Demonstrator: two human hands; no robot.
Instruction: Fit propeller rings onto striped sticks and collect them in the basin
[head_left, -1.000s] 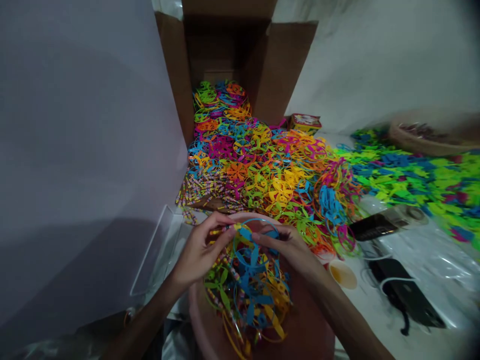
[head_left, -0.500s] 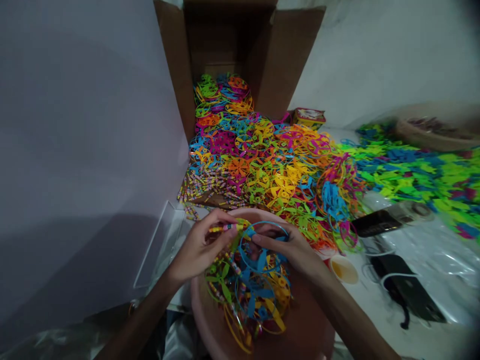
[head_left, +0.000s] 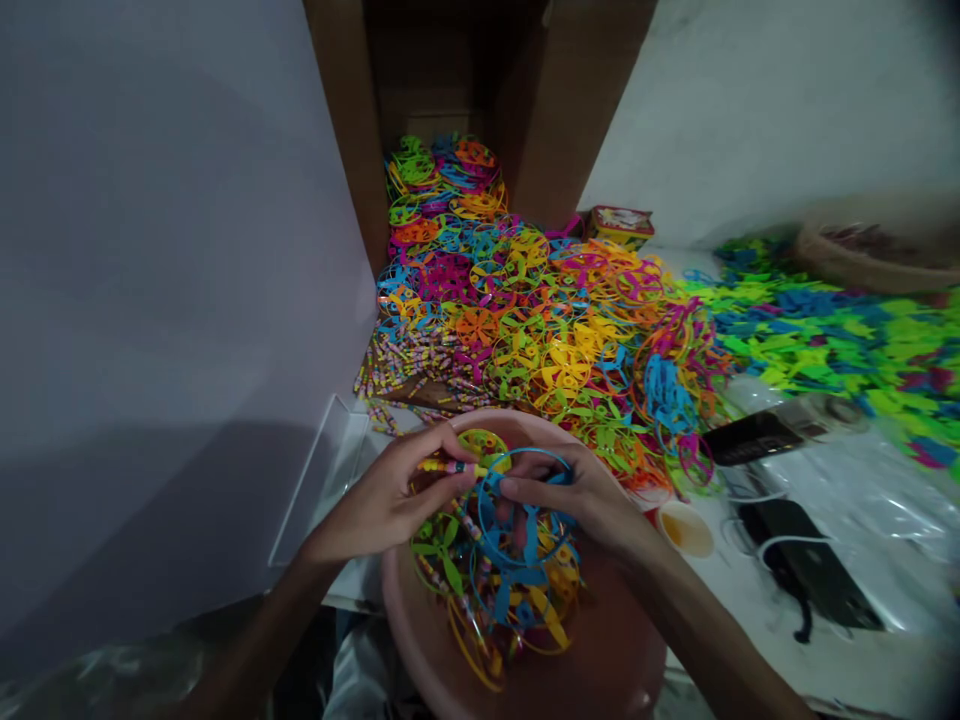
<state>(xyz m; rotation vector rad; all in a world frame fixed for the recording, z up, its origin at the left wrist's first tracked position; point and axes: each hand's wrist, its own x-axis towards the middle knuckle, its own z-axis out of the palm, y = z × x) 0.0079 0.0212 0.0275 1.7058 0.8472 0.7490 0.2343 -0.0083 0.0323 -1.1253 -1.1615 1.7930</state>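
Stick (head_left: 454, 467) pinched by left hand (head_left: 394, 492), blue rotor (head_left: 531, 532) by right hand (head_left: 589, 497), seemingly unjoined; tub (head_left: 622, 630) part-filled, rotor heap (head_left: 566, 365) pending.

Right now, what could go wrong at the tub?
1. The stick, pinched in the left hand, might slip into the tub.
2. The blue propeller could drop from the right hand among the propellers below.
3. The cup is close to the right forearm; a sideways move may knock it.
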